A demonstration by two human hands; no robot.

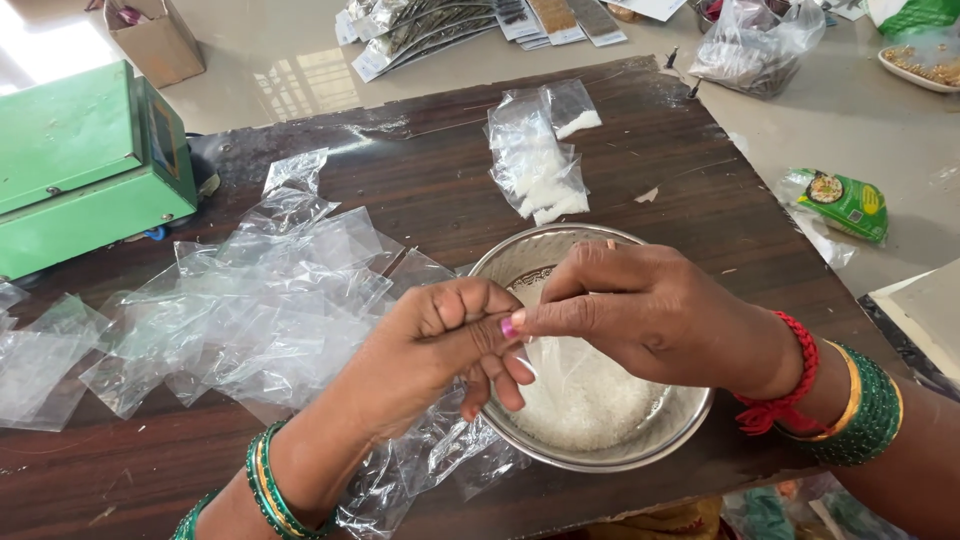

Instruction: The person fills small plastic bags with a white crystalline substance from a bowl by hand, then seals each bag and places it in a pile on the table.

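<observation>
Pouch [560, 370]: small clear plastic, held over steel bowl [520, 262] of white grains
Left hand [440, 345]: fingers curled, pinching pouch edge
Right hand [650, 310]: thumb and forefinger pinching same edge
Left of bowl: empty pouches [270, 290]
Behind bowl: filled pouches [540, 160]

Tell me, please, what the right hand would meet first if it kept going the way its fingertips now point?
The right hand points toward the left hand; their fingertips already meet at the small clear plastic bag held over the steel bowl, so it would press into that hand's fingers first.
</observation>
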